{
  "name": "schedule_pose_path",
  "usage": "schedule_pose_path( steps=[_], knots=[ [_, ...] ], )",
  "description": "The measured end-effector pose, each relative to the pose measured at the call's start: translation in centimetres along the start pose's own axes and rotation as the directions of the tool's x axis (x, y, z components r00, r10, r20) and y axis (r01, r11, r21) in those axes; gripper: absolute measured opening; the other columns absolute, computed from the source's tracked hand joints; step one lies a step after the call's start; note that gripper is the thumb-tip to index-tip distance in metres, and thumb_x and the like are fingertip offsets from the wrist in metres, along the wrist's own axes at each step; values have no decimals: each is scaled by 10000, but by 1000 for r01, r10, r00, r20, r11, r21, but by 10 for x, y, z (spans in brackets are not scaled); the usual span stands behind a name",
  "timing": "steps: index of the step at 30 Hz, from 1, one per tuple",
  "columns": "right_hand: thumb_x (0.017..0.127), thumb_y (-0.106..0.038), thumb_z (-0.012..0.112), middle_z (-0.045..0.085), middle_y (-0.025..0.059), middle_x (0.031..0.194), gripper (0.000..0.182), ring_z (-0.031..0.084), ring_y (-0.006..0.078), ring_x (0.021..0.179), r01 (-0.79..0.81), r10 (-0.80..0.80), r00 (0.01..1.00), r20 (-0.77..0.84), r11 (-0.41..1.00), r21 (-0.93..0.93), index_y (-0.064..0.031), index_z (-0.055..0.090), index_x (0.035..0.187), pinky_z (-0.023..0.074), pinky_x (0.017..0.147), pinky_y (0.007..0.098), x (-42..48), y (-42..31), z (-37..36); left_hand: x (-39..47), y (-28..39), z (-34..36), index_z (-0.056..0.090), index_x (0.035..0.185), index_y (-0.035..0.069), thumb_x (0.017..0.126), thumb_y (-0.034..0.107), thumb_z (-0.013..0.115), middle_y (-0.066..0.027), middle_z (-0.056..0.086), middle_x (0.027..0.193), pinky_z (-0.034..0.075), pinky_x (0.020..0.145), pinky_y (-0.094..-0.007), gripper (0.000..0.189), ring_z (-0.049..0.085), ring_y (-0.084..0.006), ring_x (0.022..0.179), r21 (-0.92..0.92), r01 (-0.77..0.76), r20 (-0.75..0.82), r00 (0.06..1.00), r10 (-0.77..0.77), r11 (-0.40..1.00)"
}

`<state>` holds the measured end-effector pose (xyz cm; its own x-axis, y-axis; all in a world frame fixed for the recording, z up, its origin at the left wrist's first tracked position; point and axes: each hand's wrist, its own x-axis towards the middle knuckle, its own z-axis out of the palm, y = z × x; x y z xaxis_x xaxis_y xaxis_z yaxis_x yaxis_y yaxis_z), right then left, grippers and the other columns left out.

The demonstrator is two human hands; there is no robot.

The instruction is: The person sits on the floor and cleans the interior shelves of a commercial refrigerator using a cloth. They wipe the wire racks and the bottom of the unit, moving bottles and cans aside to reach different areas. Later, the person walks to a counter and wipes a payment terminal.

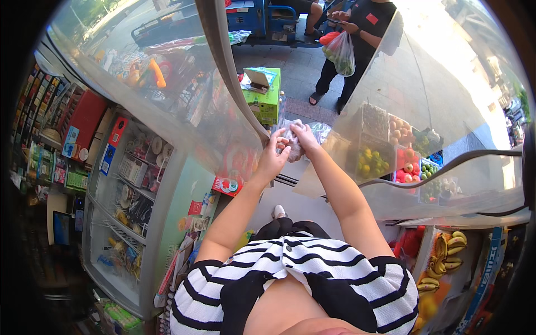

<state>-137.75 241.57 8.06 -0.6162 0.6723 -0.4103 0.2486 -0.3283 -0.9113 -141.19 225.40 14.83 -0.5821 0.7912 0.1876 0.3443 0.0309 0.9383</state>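
Note:
A crumpled greyish-pink cloth (296, 146) is bunched up in front of me, in the gap between clear plastic curtain strips. My right hand (305, 137) grips it from the right, fingers over its top. On its left side is my left hand (274, 153), its curled fingers apart and its thumb close to the cloth. Whether that thumb touches the cloth is hard to tell. Just beyond both hands, a green carton (267, 96) carries a small open box and papers.
Plastic curtains (180, 104) hang on both sides. A glass display case (121, 201) stands left; bananas (444, 255) lie in a crate at lower right. Outside are fruit crates (406, 165), a person (364, 33) holding a phone and a plastic bag, and a blue cart (247, 21) with someone seated.

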Motion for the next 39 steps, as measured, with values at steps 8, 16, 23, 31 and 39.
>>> schedule_pose_path(
  steps=[8, 16, 23, 31, 39],
  knots=[
    [747, -293, 643, 579, 75, 880, 403, 570, 154, 650, 168, -7, 787, -617, 964, 204, -32, 486, 1010, 463, 534, 284, 112, 37, -217, 146, -38, -73, 343, 1270, 54, 831, 73, 511, -67, 522, 1042, 434, 694, -221, 471, 499, -101, 828, -173, 160, -248, 948, -200, 972],
    [738, -453, 608, 622, 141, 948, 509, 602, 275, 859, -177, 211, 282, -936, 970, 165, -5, 592, 981, 464, 766, 368, 98, 95, -367, 206, -85, -122, 490, 1120, 55, 881, 118, 479, -14, 563, 958, 426, 609, -169, 248, 519, -54, 772, -229, 318, -271, 887, -374, 920],
    [773, -434, 577, 599, 158, 969, 513, 605, 274, 811, -314, 529, 129, -839, 824, 472, 8, 563, 1032, 490, 716, 377, 67, 88, -383, 250, -107, -123, 483, 1134, 65, 891, 155, 474, -18, 563, 970, 439, 632, -187, 260, 539, -67, 771, -247, 427, -259, 836, -484, 870],
    [788, -395, 575, 584, 110, 944, 486, 585, 238, 792, 40, 551, 333, -765, 803, 595, 28, 536, 1024, 494, 690, 375, 96, 133, -399, 325, -119, -74, 495, 1126, 80, 906, 236, 450, -19, 566, 975, 420, 697, -212, 273, 542, -91, 829, -168, 565, 61, 824, -564, 807],
    [852, -453, 436, 563, 109, 1001, 447, 566, 289, 898, -57, 595, 457, -661, 761, 647, -61, 492, 1060, 482, 750, 432, 107, 141, -360, 434, -84, -1, 549, 857, 111, 687, 241, 689, -94, 467, 1051, 337, 915, -424, 255, 408, -301, 1089, 762, -284, 160, 954, 255, 582]
  ],
)
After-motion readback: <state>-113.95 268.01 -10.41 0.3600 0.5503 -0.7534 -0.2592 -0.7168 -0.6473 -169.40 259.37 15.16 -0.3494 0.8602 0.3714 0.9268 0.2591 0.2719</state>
